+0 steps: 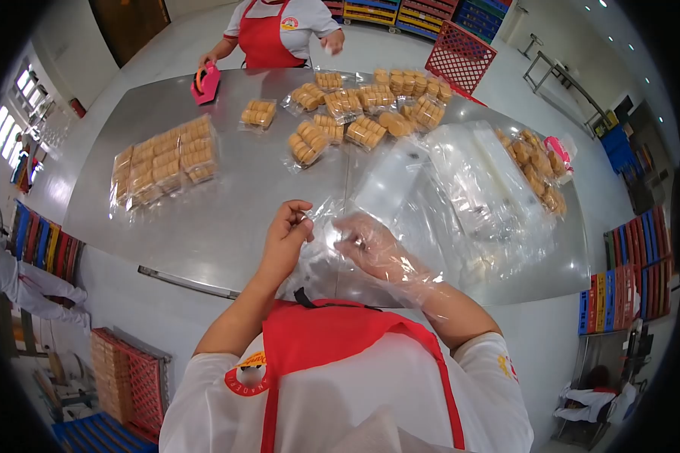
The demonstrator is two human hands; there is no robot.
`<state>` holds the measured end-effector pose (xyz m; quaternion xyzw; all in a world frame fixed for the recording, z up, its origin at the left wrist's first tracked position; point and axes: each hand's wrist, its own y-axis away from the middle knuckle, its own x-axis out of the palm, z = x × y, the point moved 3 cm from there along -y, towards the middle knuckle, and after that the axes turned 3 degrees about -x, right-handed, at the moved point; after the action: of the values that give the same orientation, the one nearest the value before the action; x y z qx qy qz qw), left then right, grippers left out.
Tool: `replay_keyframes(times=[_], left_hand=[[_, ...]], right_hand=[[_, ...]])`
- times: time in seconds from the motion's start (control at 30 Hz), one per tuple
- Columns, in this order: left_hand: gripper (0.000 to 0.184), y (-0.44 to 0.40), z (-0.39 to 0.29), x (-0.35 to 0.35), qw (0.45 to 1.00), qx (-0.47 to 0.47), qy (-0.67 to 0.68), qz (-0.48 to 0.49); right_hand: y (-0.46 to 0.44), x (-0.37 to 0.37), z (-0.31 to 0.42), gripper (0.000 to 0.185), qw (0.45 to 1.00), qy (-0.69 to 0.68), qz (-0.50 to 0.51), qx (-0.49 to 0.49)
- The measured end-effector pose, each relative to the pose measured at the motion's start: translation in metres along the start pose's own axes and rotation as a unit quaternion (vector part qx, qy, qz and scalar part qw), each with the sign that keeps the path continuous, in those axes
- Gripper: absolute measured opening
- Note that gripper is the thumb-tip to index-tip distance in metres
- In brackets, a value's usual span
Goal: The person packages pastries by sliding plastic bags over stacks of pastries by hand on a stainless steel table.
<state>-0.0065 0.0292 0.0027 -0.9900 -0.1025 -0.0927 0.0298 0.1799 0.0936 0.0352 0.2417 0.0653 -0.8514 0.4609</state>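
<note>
My left hand (287,235) pinches the edge of a clear plastic bag (321,260) above the table's front edge. My right hand (370,243) is inside or behind the clear plastic, its fingers curled near the bag's mouth; the film covers the wrist. Just beyond lies a pile of flat clear bags (483,189). Packs of round biscuits (366,132) lie scattered at the back middle. A block of packed biscuits (166,160) rests at the left, with a single pack (258,113) behind it.
The steel table (242,219) spans the front. Across it stands a co-worker (276,34) in a red apron, one hand by a pink tape dispenser (205,83). Loose biscuits (533,166) lie at the right. A red crate (461,59) stands behind the table.
</note>
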Motion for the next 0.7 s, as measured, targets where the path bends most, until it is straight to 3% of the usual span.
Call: replay_keyframes(times=[0.03, 0.1, 0.17, 0.3, 0.4, 0.47, 0.57, 0.67, 0.7], left_hand=[[0.031, -0.002, 0.0, -0.004, 1.0, -0.003, -0.008, -0.006], [0.029, -0.002, 0.006, 0.001, 0.999, -0.019, 0.008, -0.027], [0.029, -0.001, 0.005, 0.003, 0.996, -0.047, 0.049, -0.055], [0.026, -0.019, 0.022, -0.035, 0.988, -0.033, 0.098, -0.111], [0.023, -0.041, 0.034, -0.062, 0.988, -0.03, 0.043, -0.142], [0.023, -0.058, 0.054, -0.084, 0.99, -0.032, -0.043, -0.13], [0.028, -0.091, 0.075, -0.117, 0.952, -0.001, -0.259, -0.164], [0.044, -0.14, 0.045, -0.104, 0.929, 0.005, -0.313, -0.198], [0.057, -0.16, 0.036, -0.094, 0.91, 0.034, -0.375, -0.175]], right_hand=[[-0.011, 0.005, -0.009, 0.076, 0.999, 0.021, 0.03, 0.039], [-0.008, 0.008, -0.012, 0.076, 0.997, 0.077, 0.009, -0.002], [0.01, 0.006, 0.032, 0.066, 0.972, 0.143, -0.095, -0.162], [0.018, -0.01, 0.045, 0.056, 0.996, 0.068, -0.03, -0.058], [0.038, -0.027, -0.012, 0.027, 0.963, 0.116, -0.16, -0.183], [0.06, -0.042, -0.038, 0.02, 0.945, 0.212, -0.23, -0.094], [0.093, -0.048, -0.069, 0.017, 0.925, 0.151, -0.348, -0.027], [0.125, -0.038, -0.098, 0.014, 0.889, 0.054, -0.452, 0.041], [0.13, -0.032, -0.094, 0.014, 0.876, 0.007, -0.48, 0.057]])
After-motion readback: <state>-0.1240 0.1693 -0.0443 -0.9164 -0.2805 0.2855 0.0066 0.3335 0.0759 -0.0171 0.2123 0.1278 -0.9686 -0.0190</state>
